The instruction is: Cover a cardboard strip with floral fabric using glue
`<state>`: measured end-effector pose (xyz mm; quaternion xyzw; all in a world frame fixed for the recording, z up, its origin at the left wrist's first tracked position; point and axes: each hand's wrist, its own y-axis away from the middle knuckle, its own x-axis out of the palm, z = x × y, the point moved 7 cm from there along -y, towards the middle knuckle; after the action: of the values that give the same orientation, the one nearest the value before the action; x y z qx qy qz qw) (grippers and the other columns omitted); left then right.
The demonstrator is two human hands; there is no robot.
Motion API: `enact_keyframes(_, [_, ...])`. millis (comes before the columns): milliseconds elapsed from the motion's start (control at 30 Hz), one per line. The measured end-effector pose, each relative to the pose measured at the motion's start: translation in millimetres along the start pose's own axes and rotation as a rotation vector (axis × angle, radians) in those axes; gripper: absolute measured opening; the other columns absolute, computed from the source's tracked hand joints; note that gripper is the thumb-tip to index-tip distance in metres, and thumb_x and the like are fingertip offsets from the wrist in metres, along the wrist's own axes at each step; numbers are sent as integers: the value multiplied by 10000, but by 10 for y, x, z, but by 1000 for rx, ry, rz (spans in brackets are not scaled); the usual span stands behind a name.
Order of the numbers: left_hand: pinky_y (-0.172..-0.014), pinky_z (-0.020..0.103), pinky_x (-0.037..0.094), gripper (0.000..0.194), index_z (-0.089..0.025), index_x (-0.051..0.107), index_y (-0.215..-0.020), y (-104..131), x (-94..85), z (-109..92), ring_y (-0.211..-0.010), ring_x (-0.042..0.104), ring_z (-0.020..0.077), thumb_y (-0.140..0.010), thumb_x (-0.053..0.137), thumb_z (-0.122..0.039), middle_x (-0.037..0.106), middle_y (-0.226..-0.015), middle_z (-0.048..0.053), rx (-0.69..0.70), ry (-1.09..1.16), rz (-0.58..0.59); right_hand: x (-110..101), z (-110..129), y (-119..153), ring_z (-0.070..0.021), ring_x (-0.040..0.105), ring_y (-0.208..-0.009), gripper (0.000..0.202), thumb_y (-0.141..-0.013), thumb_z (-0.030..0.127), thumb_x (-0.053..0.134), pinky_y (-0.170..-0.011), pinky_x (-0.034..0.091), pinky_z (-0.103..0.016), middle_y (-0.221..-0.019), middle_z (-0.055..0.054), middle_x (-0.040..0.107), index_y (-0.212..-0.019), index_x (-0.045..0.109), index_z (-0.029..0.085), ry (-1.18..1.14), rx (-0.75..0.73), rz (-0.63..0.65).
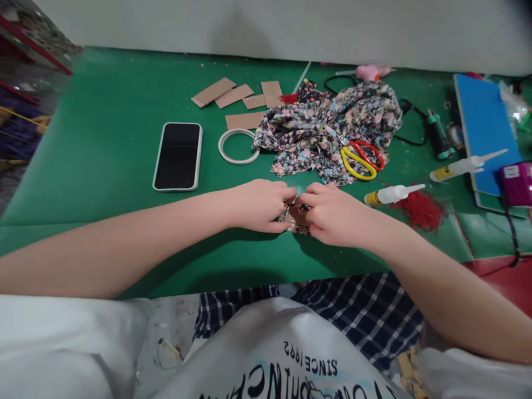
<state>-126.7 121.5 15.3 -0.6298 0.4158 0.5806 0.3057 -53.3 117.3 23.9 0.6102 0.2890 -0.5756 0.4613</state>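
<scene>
Both my hands meet at a small piece of brown cardboard (pixel 298 215) edged with floral fabric, low over the green table. My left hand (pixel 266 206) pinches its left side, fingers closed on the fabric edge. From the other side my right hand (pixel 328 213) grips the right edge with bent fingers. A shiny patch shows on the cardboard between them; the fingertips hide much of the piece. Just beyond lies a crumpled floral cloth (pixel 307 130), with scissors (pixel 361 159) that have red and yellow handles resting on it.
Left of the cloth are a tape roll (pixel 222 147), a phone (pixel 178 157) and several cardboard pieces (pixel 239 95). To the right lie two glue bottles (pixel 388 195), red threads (pixel 421 210), a screwdriver-like tool (pixel 439 136) and a blue board (pixel 484 127). A pink glue gun (pixel 371 72) is behind.
</scene>
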Motion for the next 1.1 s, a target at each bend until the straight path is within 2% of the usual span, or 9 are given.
enact_keyframes(267, [-644, 295, 372, 417, -143, 667, -714, -9, -12, -43, -750, 489, 172, -861, 427, -451, 565, -878, 85, 26, -34, 7, 6, -21, 4, -222, 425, -882, 219, -795, 213, 435, -692, 270, -349, -842, -95, 573, -671, 605, 148, -45, 36, 56])
enact_keyframes(533, [-656, 284, 385, 410, -145, 675, -728, -6, 3, -20, -753, 506, 161, -863, 419, -435, 579, -925, 85, 14, -3, 4, 50, -28, 36, -207, 454, -883, 201, -780, 182, 456, -760, 318, -342, -837, -108, 599, -707, 639, 141, -111, 65, 28])
enact_keyframes(700, [-651, 280, 398, 409, -147, 680, -742, -3, 9, -18, -747, 535, 160, -864, 418, -436, 597, -973, 88, 2, -2, -32, 48, -56, 92, -202, 478, -892, 208, -769, 136, 470, -774, 362, -338, -869, -97, 626, -799, 675, 145, -197, 63, -43])
enact_keyframes(800, [-648, 281, 402, 407, -149, 684, -780, 3, 12, -14, -746, 558, 167, -872, 404, -431, 605, -999, 83, -15, 4, -42, -29, -88, 232, -196, 498, -899, 229, -787, 138, 468, -807, 387, -355, -935, -82, 638, -811, 693, 168, -282, 74, -178])
enact_keyframes(933, [-660, 281, 409, 409, -148, 686, -798, 13, 15, -8, -739, 569, 165, -883, 394, -422, 614, -998, 83, -12, 19, -58, -203, -222, 604, -182, 547, -896, 207, -786, 141, 497, -810, 436, -352, -938, -68, 633, -846, 689, 187, -463, 216, -544])
enact_keyframes(1000, [-660, 279, 412, 394, -147, 689, -800, 21, 15, -1, -741, 568, 162, -886, 398, -398, 621, -989, 87, -10, 38, -85, -178, -283, 771, -173, 567, -882, 200, -786, 137, 509, -797, 454, -339, -910, -59, 632, -860, 683, 202, -549, 301, -643])
enact_keyframes(1100, [-665, 283, 422, 383, -149, 695, -813, 40, 34, 20, -767, 572, 170, -892, 390, -366, 629, -990, 96, -37, 63, -134, -28, -364, 916, -160, 581, -860, 184, -801, 156, 512, -786, 464, -335, -899, -41, 628, -857, 671, 230, -702, 428, -733])
